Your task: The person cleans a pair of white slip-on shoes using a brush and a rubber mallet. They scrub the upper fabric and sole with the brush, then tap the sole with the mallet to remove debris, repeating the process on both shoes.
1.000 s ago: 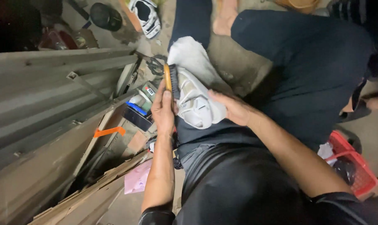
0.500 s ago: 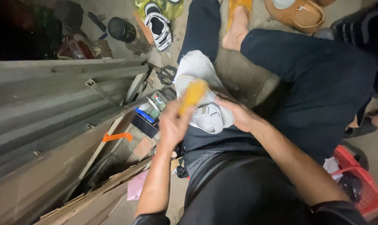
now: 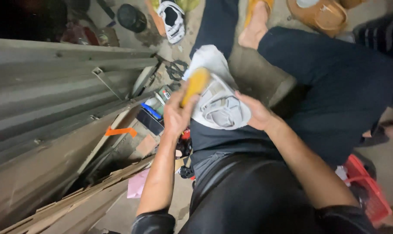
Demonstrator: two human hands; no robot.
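A pale grey-white shoe (image 3: 220, 106) lies on my lap, resting on my dark trouser leg. My left hand (image 3: 177, 113) grips a yellow-orange brush (image 3: 195, 85) and holds it against the shoe's upper left side. My right hand (image 3: 258, 113) clasps the shoe from the right and steadies it. A white cloth (image 3: 209, 58) lies on my knee just beyond the shoe.
Corrugated metal sheeting (image 3: 53, 95) and wooden boards (image 3: 75, 203) fill the left. Small bottles and boxes (image 3: 155, 110) crowd the floor beside my left hand, with scissors (image 3: 175, 70) behind. A black-and-white sneaker (image 3: 172, 17) lies at the top, a red basket (image 3: 367, 186) at the lower right.
The brush has turned from edge-on to showing its broad yellow face and has moved across the shoe. The view has shifted down, with the shoe lower in the frame.
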